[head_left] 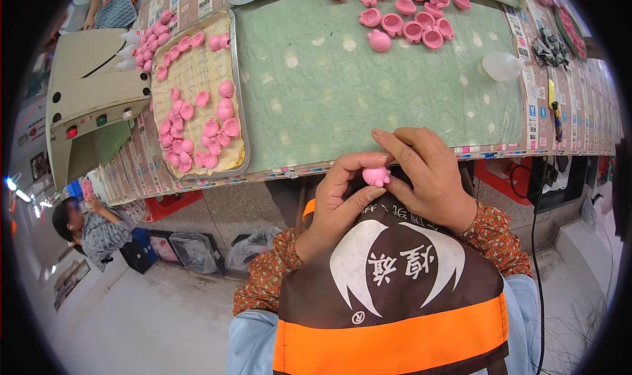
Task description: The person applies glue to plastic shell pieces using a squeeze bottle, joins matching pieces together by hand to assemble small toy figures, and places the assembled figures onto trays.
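Note:
A small, rounded pink toy figure with little nubs is held close to my apron, just off the table's front edge. My left hand pinches it between thumb and forefinger. From the other side, my right hand closes in with its thumb and fingertips against the figure; its fingers partly cover that side. Beyond my hands, several hollow pink half-shells and a round pink piece lie on the green dotted cloth.
At the left, a metal tray lined with cream material carries several pink pieces. Next to it stands a beige box-shaped machine with buttons. A white squeeze bottle and a yellow-and-black cutter lie at the right. Another person sits far left.

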### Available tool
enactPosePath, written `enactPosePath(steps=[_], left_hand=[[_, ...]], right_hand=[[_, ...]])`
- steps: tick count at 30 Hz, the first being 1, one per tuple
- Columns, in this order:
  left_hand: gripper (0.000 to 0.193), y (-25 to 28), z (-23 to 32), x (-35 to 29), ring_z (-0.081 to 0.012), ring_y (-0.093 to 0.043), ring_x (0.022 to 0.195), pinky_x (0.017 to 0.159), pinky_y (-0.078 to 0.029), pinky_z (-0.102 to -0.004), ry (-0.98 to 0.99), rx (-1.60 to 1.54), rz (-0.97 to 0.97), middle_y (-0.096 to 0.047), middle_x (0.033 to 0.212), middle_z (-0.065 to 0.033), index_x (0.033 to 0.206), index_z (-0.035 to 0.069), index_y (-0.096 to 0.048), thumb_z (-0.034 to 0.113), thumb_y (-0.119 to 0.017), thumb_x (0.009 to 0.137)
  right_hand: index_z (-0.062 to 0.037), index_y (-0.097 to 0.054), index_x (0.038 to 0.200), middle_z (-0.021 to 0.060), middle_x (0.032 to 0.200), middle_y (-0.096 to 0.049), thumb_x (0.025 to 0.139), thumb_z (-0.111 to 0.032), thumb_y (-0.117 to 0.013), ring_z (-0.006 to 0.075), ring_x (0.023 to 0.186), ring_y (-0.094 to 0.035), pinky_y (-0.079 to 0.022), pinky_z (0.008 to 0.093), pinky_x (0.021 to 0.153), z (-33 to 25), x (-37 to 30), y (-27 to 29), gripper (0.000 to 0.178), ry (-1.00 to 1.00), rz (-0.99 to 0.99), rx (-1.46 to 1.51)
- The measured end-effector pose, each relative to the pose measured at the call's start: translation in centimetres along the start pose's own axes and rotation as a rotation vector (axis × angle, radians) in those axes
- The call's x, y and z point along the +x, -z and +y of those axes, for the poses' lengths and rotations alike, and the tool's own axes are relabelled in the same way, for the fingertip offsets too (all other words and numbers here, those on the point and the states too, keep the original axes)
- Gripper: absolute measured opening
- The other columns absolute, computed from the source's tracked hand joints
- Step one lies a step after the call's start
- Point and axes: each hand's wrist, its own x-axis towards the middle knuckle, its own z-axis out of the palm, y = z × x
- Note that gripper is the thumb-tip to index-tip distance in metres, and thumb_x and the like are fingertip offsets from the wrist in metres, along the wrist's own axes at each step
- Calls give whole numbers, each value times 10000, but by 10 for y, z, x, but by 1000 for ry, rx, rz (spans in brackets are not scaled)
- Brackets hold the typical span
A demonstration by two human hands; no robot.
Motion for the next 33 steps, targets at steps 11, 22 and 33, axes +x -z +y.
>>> enactPosePath(steps=[11,22,33], left_hand=[[391,22,46,36,-106,-573,1009,914,-459,-262,-75,233,159,-612,1099,-44,1301,6,-510,211,-608,982],[290,114,117,204,-282,-581,875,788,-469,-411,-556,1393,555,-646,930,-50,1076,96,-611,233,-718,844],[249,125,111,225,-282,-582,978,849,-463,-409,-727,1587,521,-647,959,-72,1033,118,-657,282,-704,852]], right_hand=[[-9,-602,1254,166,1035,-585,740,-81,-774,315,859,-596,-499,389,733,-1,2,13,548,-90,-5,67],[1,-612,1244,148,1080,-588,832,48,-649,229,855,-591,-497,309,747,17,-14,47,416,-276,193,18],[-10,-597,1297,76,1092,-572,928,15,-577,143,908,-547,-445,261,816,64,-46,74,370,-419,431,-108]])
